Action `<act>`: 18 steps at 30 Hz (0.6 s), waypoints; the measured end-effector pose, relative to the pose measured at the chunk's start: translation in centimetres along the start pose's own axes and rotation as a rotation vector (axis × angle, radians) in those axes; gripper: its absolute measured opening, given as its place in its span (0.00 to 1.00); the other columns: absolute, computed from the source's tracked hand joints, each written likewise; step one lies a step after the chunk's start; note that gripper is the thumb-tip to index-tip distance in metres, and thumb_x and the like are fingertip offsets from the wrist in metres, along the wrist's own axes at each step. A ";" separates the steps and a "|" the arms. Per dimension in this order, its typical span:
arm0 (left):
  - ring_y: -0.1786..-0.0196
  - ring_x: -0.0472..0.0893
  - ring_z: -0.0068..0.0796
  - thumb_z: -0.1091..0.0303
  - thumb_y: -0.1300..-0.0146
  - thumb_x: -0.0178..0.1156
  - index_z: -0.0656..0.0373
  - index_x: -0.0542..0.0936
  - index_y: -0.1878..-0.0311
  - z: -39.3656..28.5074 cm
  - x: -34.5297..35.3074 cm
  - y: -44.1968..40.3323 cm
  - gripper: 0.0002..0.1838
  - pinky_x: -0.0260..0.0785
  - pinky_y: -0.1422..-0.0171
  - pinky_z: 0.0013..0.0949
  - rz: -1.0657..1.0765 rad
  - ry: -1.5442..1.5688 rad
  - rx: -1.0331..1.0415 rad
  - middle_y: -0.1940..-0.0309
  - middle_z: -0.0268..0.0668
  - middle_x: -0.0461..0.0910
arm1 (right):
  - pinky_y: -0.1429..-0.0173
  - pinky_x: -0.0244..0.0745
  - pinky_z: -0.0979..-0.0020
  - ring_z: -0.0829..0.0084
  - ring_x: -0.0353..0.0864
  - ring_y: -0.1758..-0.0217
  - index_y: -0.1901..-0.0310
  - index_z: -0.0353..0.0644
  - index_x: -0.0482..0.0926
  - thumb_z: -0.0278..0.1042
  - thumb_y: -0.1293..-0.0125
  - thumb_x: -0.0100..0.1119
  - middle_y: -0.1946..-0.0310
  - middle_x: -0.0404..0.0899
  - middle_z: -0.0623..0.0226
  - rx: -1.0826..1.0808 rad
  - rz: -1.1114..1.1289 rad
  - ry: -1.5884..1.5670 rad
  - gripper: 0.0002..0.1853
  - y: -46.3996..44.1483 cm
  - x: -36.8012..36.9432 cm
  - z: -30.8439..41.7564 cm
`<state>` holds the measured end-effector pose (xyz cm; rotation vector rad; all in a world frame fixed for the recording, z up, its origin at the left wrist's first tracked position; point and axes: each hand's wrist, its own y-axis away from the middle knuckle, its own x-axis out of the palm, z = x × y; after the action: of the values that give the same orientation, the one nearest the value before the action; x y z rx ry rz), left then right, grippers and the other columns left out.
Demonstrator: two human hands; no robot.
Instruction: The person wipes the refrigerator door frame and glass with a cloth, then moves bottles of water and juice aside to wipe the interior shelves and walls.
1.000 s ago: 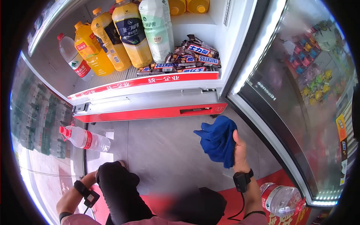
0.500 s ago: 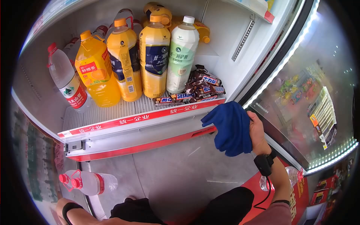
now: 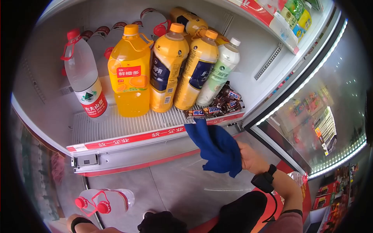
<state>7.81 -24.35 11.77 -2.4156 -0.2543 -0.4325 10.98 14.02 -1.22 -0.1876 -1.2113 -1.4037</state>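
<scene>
A person's right grip (image 3: pixel 253 158) clasps a crumpled blue cloth (image 3: pixel 218 149) at right of centre in the frame, closed on the fabric's right-hand edge, with most of the fingers hidden behind its folds. The cloth's pointed upper corner overlaps the red label strip (image 3: pixel 155 134) along the front of a cooler's wire shelf (image 3: pixel 99 131); whether the two touch cannot be told. The left grip (image 3: pixel 71 220) shows only in part at the lower left edge, and how far open it is, or whether it has hold of anything, cannot be told. Across the upper half of the frame, a front row on the shelf runs from a red-capped water bottle (image 3: pixel 87 73) at left through an orange drink jug (image 3: pixel 130 83) and two yellow bottles with dark labels (image 3: pixel 169 68) to a white-capped, pale green bottle (image 3: pixel 219 72). Wrapped chocolate bars (image 3: pixel 219 108) lie heaped at its foot, just above the cloth. A fogged glass door (image 3: pixel 307 116) edged with lights stands open along the right side. At lower left, two clear bottles with red caps (image 3: pixel 112 202) sit side by side on the grey floor (image 3: pixel 171 182), while the person's dark-trousered knee (image 3: pixel 243 211) fills the bottom centre.
</scene>
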 end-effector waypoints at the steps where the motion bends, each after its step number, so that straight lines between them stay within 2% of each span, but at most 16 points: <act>1: 0.63 0.77 0.47 0.79 0.49 0.58 0.75 0.76 0.65 -0.5 0.0 0.3 0.09 0.72 0.57 0.43 -0.022 -0.009 0.006 0.66 0.54 0.76 | 0.46 0.74 0.58 0.60 0.78 0.51 0.47 0.33 0.70 0.45 0.32 0.43 0.51 0.75 0.54 0.067 0.030 -0.033 0.23 -0.4 0.0 -1.1; 4: 0.63 0.77 0.47 0.80 0.49 0.59 0.75 0.76 0.65 -2.2 0.2 0.7 0.09 0.72 0.57 0.42 -0.060 -0.060 0.022 0.66 0.53 0.76 | 0.45 0.73 0.58 0.61 0.77 0.50 0.46 0.34 0.69 0.45 0.33 0.47 0.49 0.74 0.54 0.183 0.057 0.009 0.23 -0.6 1.5 -2.4; 6: 0.64 0.78 0.47 0.78 0.49 0.60 0.75 0.76 0.65 -3.1 0.5 1.3 0.09 0.73 0.58 0.42 -0.140 -0.088 0.017 0.66 0.54 0.76 | 0.45 0.73 0.59 0.61 0.77 0.49 0.46 0.35 0.69 0.44 0.34 0.50 0.49 0.74 0.54 0.068 -0.058 0.134 0.23 -0.5 3.4 -3.0; 7: 0.64 0.78 0.47 0.78 0.49 0.60 0.75 0.76 0.65 -3.5 0.5 1.5 0.09 0.73 0.58 0.42 -0.140 -0.091 0.015 0.66 0.54 0.76 | 0.44 0.73 0.58 0.62 0.77 0.49 0.46 0.35 0.69 0.42 0.36 0.54 0.50 0.75 0.55 0.034 -0.082 0.098 0.22 -0.2 4.8 -2.8; 8: 0.64 0.78 0.47 0.77 0.49 0.61 0.75 0.77 0.66 -4.0 0.4 1.8 0.09 0.73 0.58 0.41 -0.145 -0.098 0.038 0.67 0.54 0.76 | 0.44 0.73 0.58 0.62 0.77 0.49 0.46 0.35 0.69 0.42 0.36 0.54 0.50 0.75 0.55 0.033 -0.079 0.099 0.22 -0.3 5.4 -2.4; 10: 0.65 0.78 0.47 0.76 0.48 0.62 0.75 0.77 0.67 -4.8 0.2 2.4 0.09 0.74 0.59 0.41 -0.150 -0.107 0.064 0.68 0.54 0.77 | 0.45 0.73 0.56 0.62 0.77 0.49 0.46 0.36 0.70 0.40 0.38 0.56 0.51 0.75 0.56 -0.062 -0.117 0.268 0.22 -0.2 6.3 -1.4; 12: 0.67 0.78 0.45 0.75 0.48 0.63 0.74 0.78 0.69 -5.5 -0.1 2.9 0.09 0.74 0.62 0.41 -0.106 -0.080 0.095 0.70 0.52 0.78 | 0.46 0.74 0.56 0.62 0.77 0.49 0.46 0.37 0.70 0.39 0.39 0.57 0.51 0.76 0.58 -0.072 -0.102 0.250 0.22 -0.7 7.0 -0.5; 15: 0.67 0.78 0.44 0.74 0.47 0.63 0.72 0.77 0.70 -5.8 0.2 2.8 0.08 0.74 0.63 0.41 -0.152 -0.109 0.028 0.71 0.50 0.78 | 0.46 0.74 0.57 0.62 0.77 0.49 0.47 0.38 0.71 0.39 0.39 0.58 0.51 0.76 0.58 -0.122 -0.044 0.221 0.22 -1.4 9.1 0.5; 17: 0.67 0.78 0.43 0.73 0.46 0.63 0.70 0.77 0.72 -5.4 0.5 2.2 0.09 0.74 0.63 0.41 -0.212 -0.105 -0.011 0.71 0.49 0.77 | 0.44 0.73 0.58 0.62 0.76 0.48 0.47 0.38 0.71 0.39 0.41 0.60 0.51 0.76 0.57 -0.072 0.113 0.187 0.22 -1.7 9.6 1.1; 18: 0.67 0.78 0.43 0.73 0.46 0.63 0.70 0.77 0.72 -5.1 0.5 2.0 0.09 0.74 0.63 0.41 -0.202 -0.103 -0.028 0.71 0.49 0.77 | 0.44 0.73 0.58 0.62 0.76 0.48 0.47 0.38 0.71 0.39 0.41 0.60 0.51 0.76 0.57 -0.082 0.113 0.169 0.22 -2.0 9.0 1.3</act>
<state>7.66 -29.16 14.52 -2.4528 -0.5443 -0.4037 6.21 8.73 4.80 -0.1870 -0.9907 -1.3435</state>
